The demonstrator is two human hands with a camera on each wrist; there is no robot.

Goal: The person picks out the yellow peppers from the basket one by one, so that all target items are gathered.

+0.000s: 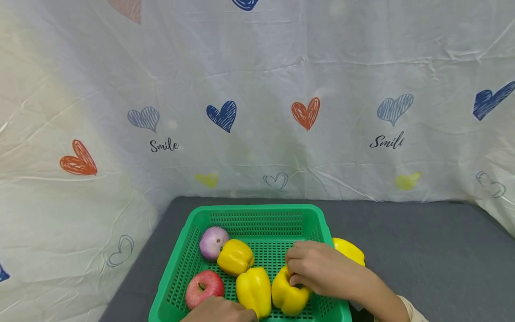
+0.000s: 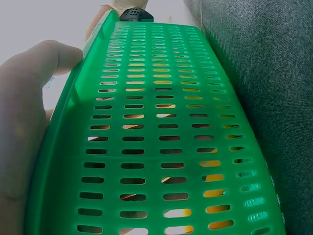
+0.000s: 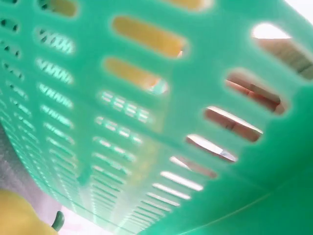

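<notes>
While your right hand [image 1: 310,266] grips a glossy, lobed pepper [image 1: 286,296] in the slotted plastic basket [image 1: 257,208], I can't tell whether your left hand [image 1: 223,311] grips.

Peppers [image 1: 253,290] are yellow, the apple [image 1: 204,288] red, onion [image 1: 212,243] purple, basket [image 1: 257,207] green, backdrop [image 1: 257,67] heart-printed.

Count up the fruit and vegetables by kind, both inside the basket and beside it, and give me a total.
Yellow peppers: 4 (3 in the green basket, 1 outside it)
Purple onion: 1 (in the basket)
Red apple: 1 (in the basket)
Total: 6
</notes>
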